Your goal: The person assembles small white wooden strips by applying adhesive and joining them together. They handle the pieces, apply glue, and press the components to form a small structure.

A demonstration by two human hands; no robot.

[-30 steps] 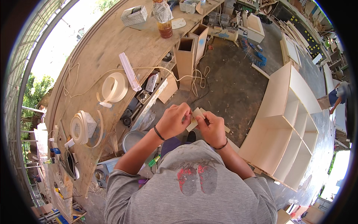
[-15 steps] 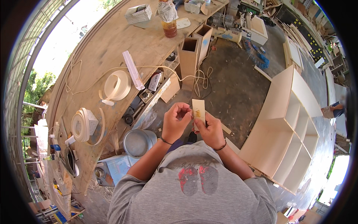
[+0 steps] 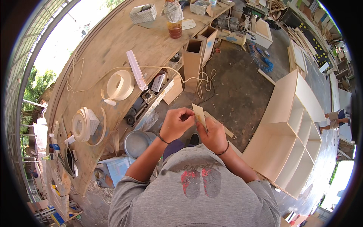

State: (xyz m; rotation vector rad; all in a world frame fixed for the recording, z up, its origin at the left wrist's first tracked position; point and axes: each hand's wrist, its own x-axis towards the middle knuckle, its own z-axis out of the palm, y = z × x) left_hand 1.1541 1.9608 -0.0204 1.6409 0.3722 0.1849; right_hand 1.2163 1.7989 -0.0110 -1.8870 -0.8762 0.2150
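Note:
A short, flat cream-coloured piece (image 3: 197, 112) with a yellowish-brown smear on its face is held in front of my body. My right hand (image 3: 214, 137) grips its lower end between thumb and fingers, and the piece stands up tilted to the left. Just left of it, my left hand (image 3: 176, 124) is closed in a pinch, fingertips close to the smeared face. Whether anything small is between those fingertips is too small to make out.
On the workbench (image 3: 102, 41) at left lie rolls of pale edging strip (image 3: 120, 85), a pinkish-white channel (image 3: 136, 70) and a jar of amber liquid (image 3: 175, 29). A grey bucket (image 3: 138, 144) stands below. At right is a cabinet carcass (image 3: 281, 130); another person (image 3: 334, 118) is beyond.
The cream piece has turned, leaning left and showing its face more narrowly. Both hands have shifted slightly lower, and the left hand remains pinched beside the piece.

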